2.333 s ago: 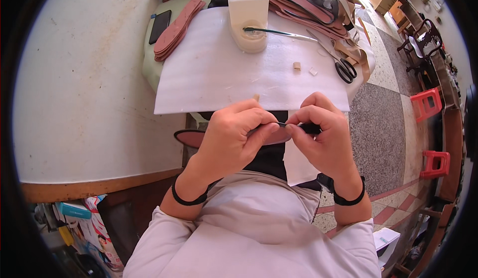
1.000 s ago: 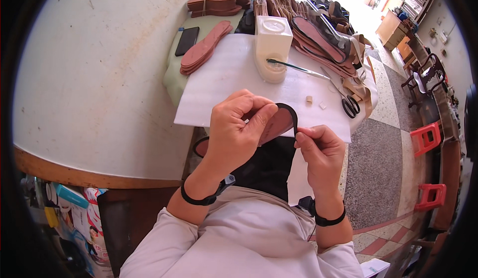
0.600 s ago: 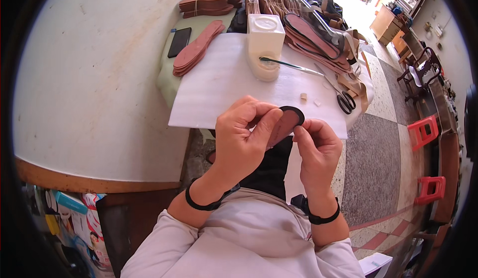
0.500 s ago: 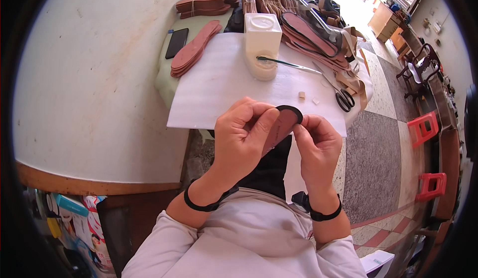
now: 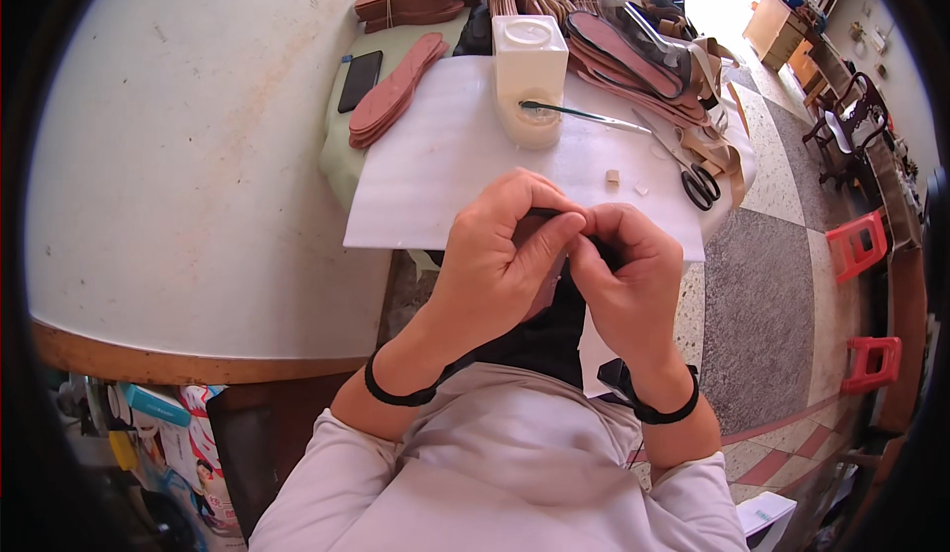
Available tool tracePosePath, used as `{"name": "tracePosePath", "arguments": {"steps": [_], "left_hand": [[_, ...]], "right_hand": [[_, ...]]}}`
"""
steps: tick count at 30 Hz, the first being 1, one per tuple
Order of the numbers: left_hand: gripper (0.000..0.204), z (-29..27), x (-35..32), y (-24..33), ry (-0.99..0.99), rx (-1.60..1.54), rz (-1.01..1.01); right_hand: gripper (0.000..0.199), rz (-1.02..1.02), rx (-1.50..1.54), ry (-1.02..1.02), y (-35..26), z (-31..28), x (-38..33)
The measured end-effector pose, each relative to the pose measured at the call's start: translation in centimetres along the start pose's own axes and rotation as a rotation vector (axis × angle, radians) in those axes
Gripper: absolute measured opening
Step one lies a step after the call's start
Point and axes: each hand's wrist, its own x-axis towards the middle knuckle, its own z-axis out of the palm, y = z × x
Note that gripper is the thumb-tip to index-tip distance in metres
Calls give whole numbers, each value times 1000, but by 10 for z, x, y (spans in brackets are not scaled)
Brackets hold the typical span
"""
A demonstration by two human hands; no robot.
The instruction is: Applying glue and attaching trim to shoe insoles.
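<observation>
Hands (image 5: pixel 569 270) together, fingers (image 5: pixel 554 230) pinching dark insole (image 5: pixel 542 300) over white sheet (image 5: pixel 445 171)

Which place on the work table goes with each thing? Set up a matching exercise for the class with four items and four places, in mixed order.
Things:
1. black-handled scissors
2. dark smartphone
3. white plastic glue container
4. thin green-handled brush

Places:
A. on the pale green pad, left of a stack of reddish-brown insoles
B. standing at the far edge of the white sheet
C. at the table's right edge, handles toward the person
D. tip resting in the container's open front, handle pointing right

Pairs: 1-C, 2-A, 3-B, 4-D
</observation>
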Motion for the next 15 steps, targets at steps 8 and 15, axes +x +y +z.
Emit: {"name": "tracePosePath", "arguments": {"steps": [8,15], "left_hand": [[17,-13,6,-14,161,48,-34],[18,-19,6,-16,210,-154,-201]], "right_hand": [[7,126,5,-128,2,-15,14],[7,115,70,-138,6,-17,9]]}}
